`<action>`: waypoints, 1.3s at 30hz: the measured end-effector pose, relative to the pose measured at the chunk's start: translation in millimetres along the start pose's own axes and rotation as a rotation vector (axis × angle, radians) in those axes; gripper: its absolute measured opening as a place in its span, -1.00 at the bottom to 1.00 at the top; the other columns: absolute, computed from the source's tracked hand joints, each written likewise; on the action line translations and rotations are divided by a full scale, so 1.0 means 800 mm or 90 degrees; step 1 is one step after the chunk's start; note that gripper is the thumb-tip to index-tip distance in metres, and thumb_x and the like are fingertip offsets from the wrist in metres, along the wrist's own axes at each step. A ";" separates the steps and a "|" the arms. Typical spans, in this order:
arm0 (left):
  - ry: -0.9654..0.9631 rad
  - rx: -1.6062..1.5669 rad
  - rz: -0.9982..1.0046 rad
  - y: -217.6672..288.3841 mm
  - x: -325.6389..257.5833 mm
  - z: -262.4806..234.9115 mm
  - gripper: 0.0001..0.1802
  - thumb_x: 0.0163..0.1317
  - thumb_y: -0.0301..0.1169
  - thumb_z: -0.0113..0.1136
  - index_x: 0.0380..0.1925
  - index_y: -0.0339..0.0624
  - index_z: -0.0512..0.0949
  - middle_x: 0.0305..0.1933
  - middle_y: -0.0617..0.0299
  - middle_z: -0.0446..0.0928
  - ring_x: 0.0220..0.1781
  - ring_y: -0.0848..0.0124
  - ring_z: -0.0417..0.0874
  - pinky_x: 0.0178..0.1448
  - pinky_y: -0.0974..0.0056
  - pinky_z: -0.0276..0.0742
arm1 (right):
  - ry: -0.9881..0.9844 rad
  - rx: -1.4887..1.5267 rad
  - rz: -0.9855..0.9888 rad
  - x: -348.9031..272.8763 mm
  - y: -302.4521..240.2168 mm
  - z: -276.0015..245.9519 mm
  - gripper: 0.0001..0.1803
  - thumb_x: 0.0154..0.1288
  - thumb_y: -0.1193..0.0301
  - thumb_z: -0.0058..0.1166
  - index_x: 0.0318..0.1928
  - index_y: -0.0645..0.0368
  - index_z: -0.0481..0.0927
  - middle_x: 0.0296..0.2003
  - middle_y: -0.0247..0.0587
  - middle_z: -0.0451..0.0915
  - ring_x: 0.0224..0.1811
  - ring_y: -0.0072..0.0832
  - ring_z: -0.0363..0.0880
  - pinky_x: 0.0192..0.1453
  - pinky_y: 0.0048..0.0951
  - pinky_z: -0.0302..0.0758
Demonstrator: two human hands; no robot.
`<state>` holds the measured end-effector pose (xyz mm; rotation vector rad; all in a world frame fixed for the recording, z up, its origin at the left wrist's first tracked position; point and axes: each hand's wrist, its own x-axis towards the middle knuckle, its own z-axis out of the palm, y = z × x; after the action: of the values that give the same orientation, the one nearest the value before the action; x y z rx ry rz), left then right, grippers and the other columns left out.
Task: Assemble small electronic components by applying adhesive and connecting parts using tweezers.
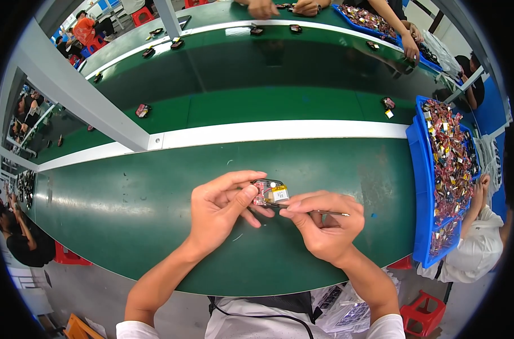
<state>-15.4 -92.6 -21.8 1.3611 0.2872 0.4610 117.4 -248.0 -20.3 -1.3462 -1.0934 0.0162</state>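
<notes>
My left hand (216,208) pinches a small black-cased electronic device between thumb and fingers, above the green worktop. Inside its open casing lie a red circuit board (260,198) and a silver battery pouch (280,194) with a yellow strip along its top. My right hand (331,227) is closed round a slim metal tool (335,213) whose back end sticks out to the right. The tool's front end meets the lower edge of the device near the battery; my fingertips partly cover it, so its exact tip shape cannot be made out.
To the right stands a blue crate (418,181) heaped with red boards and batteries. Behind a white rail (285,131) runs a dark green conveyor with scattered devices, including a red one (143,111). A grey post (82,85) rises at left. Other people work around the line.
</notes>
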 end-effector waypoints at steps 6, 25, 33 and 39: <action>0.001 -0.006 -0.032 0.000 0.000 -0.001 -0.69 0.52 -0.49 0.09 0.15 -0.48 0.55 -0.14 -0.11 0.71 -0.29 0.17 0.83 -0.43 0.34 0.75 | -0.004 -0.005 0.006 0.001 -0.002 -0.001 -0.79 0.03 0.72 0.40 -0.34 0.17 0.73 -0.38 -0.21 0.81 -0.75 -0.77 0.40 -0.71 -0.68 0.17; 0.013 -0.057 -0.072 -0.002 0.001 -0.003 -0.73 0.50 -0.46 0.15 0.04 -0.48 0.60 -0.18 -0.12 0.71 -0.39 0.20 0.81 -0.51 0.36 0.67 | 0.004 0.005 0.080 -0.004 0.001 -0.003 -0.85 0.06 0.64 0.47 -0.38 0.22 0.73 -0.40 -0.28 0.79 -0.77 -0.80 0.33 -0.67 -0.67 0.14; 0.045 -0.034 -0.036 -0.003 -0.003 0.001 -0.73 0.48 -0.46 0.19 0.02 -0.46 0.65 -0.20 -0.09 0.72 -0.38 0.20 0.82 -0.48 0.36 0.72 | 0.001 0.020 0.085 -0.004 0.000 -0.002 -0.85 0.05 0.64 0.47 -0.38 0.22 0.73 -0.39 -0.27 0.79 -0.77 -0.79 0.35 -0.68 -0.67 0.15; 0.055 -0.030 -0.009 -0.005 -0.003 0.003 -0.75 0.47 -0.47 0.20 0.00 -0.46 0.66 -0.20 -0.10 0.71 -0.37 0.19 0.82 -0.47 0.36 0.74 | 0.001 0.010 0.058 -0.004 -0.001 0.000 -0.85 0.06 0.63 0.47 -0.39 0.19 0.74 -0.39 -0.27 0.80 -0.78 -0.78 0.35 -0.68 -0.68 0.15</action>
<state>-15.8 -96.2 -25.4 1.2951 0.3549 0.5125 115.3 -250.0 -21.5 -1.3802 -1.0287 0.0907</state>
